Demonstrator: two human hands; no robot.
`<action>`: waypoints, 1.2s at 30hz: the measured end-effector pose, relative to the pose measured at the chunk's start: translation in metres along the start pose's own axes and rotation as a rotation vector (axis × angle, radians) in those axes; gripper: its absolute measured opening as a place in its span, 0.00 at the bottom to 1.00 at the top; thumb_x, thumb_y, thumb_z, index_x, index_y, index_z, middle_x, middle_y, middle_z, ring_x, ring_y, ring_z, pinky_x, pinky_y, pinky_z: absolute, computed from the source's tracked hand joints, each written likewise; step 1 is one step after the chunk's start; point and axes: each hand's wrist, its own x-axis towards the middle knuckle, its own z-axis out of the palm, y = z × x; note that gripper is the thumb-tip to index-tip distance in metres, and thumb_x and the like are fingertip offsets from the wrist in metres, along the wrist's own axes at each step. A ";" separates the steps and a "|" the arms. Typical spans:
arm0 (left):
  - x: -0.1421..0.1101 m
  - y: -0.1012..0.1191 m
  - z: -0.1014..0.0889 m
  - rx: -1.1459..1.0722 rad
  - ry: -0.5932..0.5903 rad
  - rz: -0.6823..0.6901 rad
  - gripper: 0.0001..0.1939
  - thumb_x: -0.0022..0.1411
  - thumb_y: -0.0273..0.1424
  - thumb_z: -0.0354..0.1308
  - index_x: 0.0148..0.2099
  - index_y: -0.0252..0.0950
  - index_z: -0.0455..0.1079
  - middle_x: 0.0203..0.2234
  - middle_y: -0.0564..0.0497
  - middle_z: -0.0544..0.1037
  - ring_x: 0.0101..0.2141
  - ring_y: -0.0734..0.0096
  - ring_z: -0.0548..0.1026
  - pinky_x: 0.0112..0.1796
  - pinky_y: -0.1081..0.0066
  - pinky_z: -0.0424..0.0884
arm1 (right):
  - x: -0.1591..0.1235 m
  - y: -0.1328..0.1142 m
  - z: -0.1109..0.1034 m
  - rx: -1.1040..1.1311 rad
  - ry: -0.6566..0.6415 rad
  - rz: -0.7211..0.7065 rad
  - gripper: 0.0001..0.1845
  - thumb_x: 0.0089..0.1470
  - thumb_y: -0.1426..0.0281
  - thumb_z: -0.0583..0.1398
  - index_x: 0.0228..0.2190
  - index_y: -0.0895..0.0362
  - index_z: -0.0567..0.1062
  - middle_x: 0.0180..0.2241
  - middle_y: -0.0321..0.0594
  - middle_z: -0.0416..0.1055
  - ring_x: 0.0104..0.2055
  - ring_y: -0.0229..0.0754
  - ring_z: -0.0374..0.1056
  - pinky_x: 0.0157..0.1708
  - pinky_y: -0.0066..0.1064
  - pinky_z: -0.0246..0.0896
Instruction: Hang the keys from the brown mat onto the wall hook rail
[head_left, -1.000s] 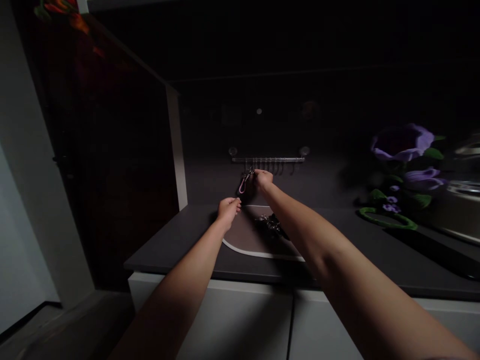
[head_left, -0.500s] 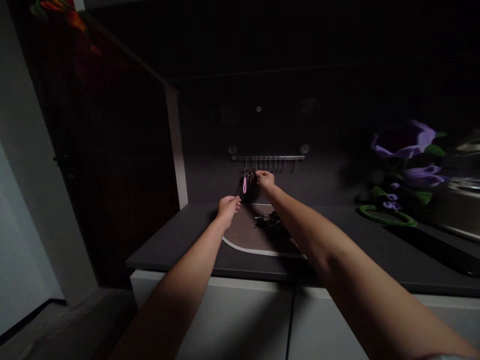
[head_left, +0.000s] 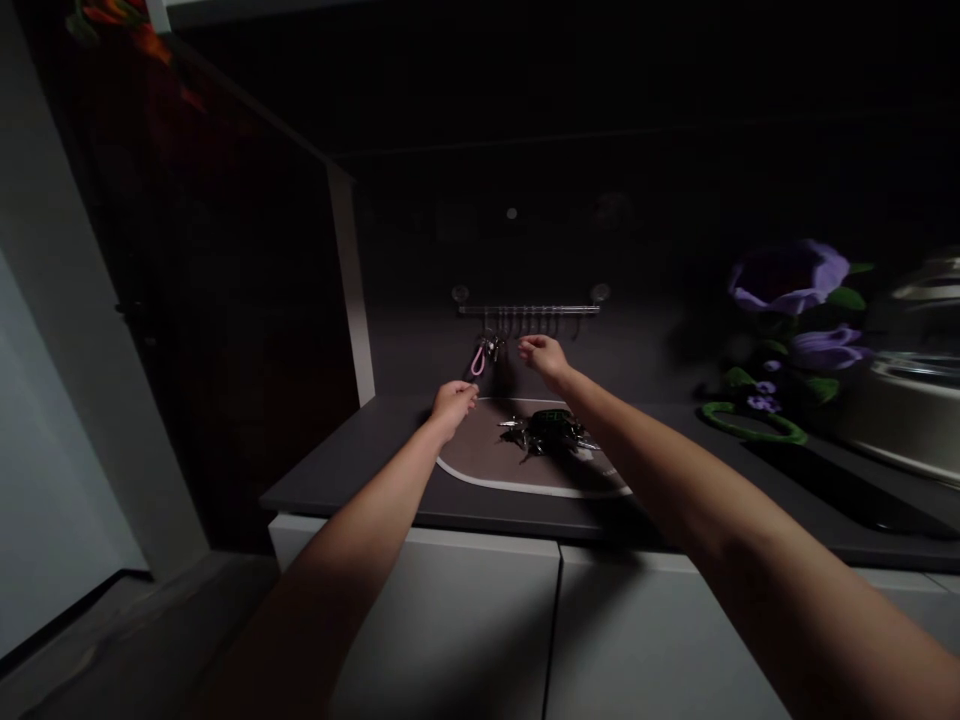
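Rail [head_left: 529, 310], wall-mounted: small keys [head_left: 494, 348] and a pink strap [head_left: 478, 360] at its left end, apparently hung already, with more hooks [head_left: 556, 322] to the right. Mat [head_left: 480, 472] on the dark surface [head_left: 330, 455]: one jumbled heap of keys [head_left: 551, 432], not hung. Left hand [head_left: 453, 403], fingers curled, below the strap, and right hand [head_left: 546, 357], fingertips pinched, beside the hung keys; whether either grasps anything, cannot tell

metal vessel [head_left: 904, 415]: cropped right | hanging keys [head_left: 493, 348]: blurred | mat [head_left: 476, 455]: partly hidden
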 end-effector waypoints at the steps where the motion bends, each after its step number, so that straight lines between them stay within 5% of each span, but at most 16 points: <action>1: 0.000 0.004 0.001 0.027 -0.001 0.001 0.05 0.51 0.26 0.55 0.25 0.32 0.67 0.17 0.54 0.69 0.18 0.81 0.64 0.22 0.78 0.58 | -0.007 -0.004 -0.004 0.000 -0.012 0.006 0.05 0.48 0.75 0.55 0.31 0.60 0.69 0.27 0.38 0.70 0.24 0.30 0.63 0.27 0.24 0.58; 9: -0.003 0.024 0.022 0.280 -0.116 0.183 0.03 0.48 0.22 0.56 0.24 0.31 0.69 0.17 0.54 0.69 0.21 0.78 0.65 0.27 0.76 0.60 | -0.042 0.005 -0.027 -0.149 -0.059 -0.141 0.08 0.50 0.73 0.55 0.34 0.61 0.69 0.26 0.40 0.71 0.27 0.33 0.67 0.32 0.26 0.61; 14: -0.009 0.000 0.033 0.453 -0.147 0.262 0.05 0.50 0.28 0.56 0.27 0.31 0.71 0.21 0.52 0.72 0.24 0.76 0.66 0.29 0.74 0.61 | -0.067 0.026 -0.036 -0.556 -0.039 -0.370 0.10 0.50 0.71 0.54 0.35 0.59 0.73 0.35 0.44 0.73 0.36 0.39 0.68 0.40 0.32 0.61; 20: -0.012 -0.020 0.025 0.613 -0.266 0.382 0.11 0.51 0.36 0.56 0.29 0.32 0.71 0.23 0.51 0.73 0.26 0.74 0.67 0.29 0.74 0.61 | -0.083 0.038 -0.037 -0.936 -0.214 -0.529 0.12 0.52 0.73 0.53 0.35 0.60 0.74 0.37 0.46 0.72 0.40 0.41 0.65 0.41 0.30 0.58; 36: 0.000 -0.030 0.021 0.419 -0.487 0.257 0.07 0.48 0.31 0.58 0.28 0.31 0.71 0.23 0.52 0.73 0.26 0.76 0.67 0.33 0.73 0.61 | -0.080 0.042 -0.029 -1.029 -0.312 -0.540 0.12 0.49 0.75 0.54 0.35 0.58 0.76 0.35 0.45 0.71 0.37 0.41 0.64 0.38 0.28 0.56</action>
